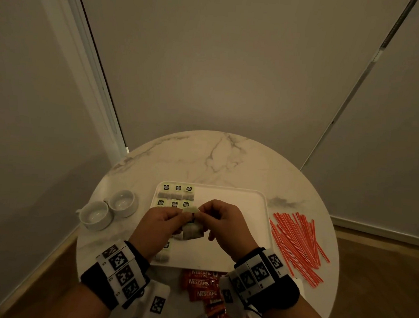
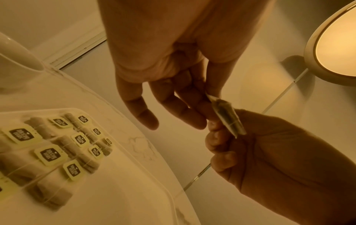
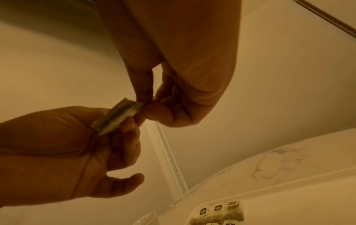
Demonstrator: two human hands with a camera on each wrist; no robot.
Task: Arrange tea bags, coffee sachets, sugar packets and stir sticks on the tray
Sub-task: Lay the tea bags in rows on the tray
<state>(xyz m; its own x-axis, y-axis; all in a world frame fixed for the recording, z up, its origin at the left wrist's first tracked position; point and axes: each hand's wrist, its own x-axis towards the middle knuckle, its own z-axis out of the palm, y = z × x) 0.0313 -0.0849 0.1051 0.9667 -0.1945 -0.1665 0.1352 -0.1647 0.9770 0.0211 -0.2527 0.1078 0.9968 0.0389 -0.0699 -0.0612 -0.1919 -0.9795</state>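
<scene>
- Nescafé coffee sachets (image 1: 206,287) are seen nearest the camera, heaped loosely on the marble table (image 1: 203,158) at its near edge, between the two wrists; at least six red sachets can be made out, the exact count cannot be told.
- Two wrist bands with black-and-white markers are worn, one on each forearm.
- One white tray (image 1: 237,201) is set in the middle of the table, just beyond the sachets.
- Six tea bags (image 1: 176,196) with tags are laid in two rows of three at the tray's far left corner; one more tea bag (image 1: 164,252) is partly seen at the near left, by the left wrist. More rows are shown in the left wrist view, where nine tags can be counted (image 2: 55,146).
- One tea bag (image 1: 191,229) is held above the tray between both hands.
- By the left hand (image 1: 159,226) the bag is pinched between thumb and curled forefinger, the other fingers being loosely spread (image 2: 142,115).
- By the right hand (image 1: 220,221) the bag's other edge is pinched between thumb and fingertips, the remaining fingers being curled in (image 3: 167,99).
- Two white cups (image 1: 109,208) are stood touching, left of the tray.
- Red stir sticks (image 1: 297,243) are fanned in one loose pile right of the tray; too many overlap for counting.
</scene>
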